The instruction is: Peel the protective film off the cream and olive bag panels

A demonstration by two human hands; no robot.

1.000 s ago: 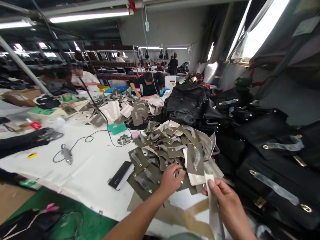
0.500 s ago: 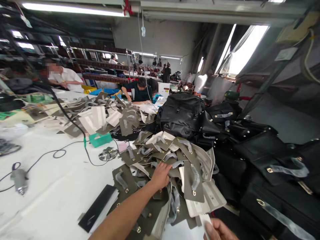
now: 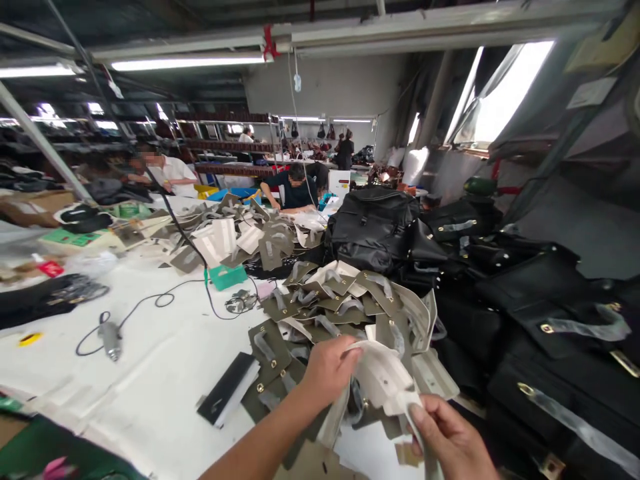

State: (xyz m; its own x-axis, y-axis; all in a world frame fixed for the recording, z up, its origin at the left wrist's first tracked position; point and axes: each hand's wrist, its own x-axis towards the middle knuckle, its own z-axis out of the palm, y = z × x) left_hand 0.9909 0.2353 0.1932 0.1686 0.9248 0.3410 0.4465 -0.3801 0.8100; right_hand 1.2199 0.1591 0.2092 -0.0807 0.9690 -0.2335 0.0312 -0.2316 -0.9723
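My left hand (image 3: 330, 367) is closed on the edge of a bag flap panel (image 3: 383, 373), its pale beige lining turned up and bent in a curve. My right hand (image 3: 453, 433) pinches a narrow whitish strip (image 3: 417, 417) against the near end of that panel; whether the two are joined is not clear. Below and behind lies a pile of olive-brown flap panels (image 3: 337, 283), many with plastic-wrapped handles and gold-coloured fittings. White paper (image 3: 367, 450) lies under my hands.
Black bags (image 3: 545, 327) are heaped on the right. A black-and-white block (image 3: 227, 387), a grey corded tool (image 3: 110, 340) and a green piece (image 3: 227, 277) lie on the white table (image 3: 150, 400). Another flap pile (image 3: 227, 240) is farther back, near a co-worker (image 3: 290, 190).
My left hand has lifted a panel from the pile and drawn it towards my right hand, lining up. The right hand still holds the whitish strip. The view has shifted left.
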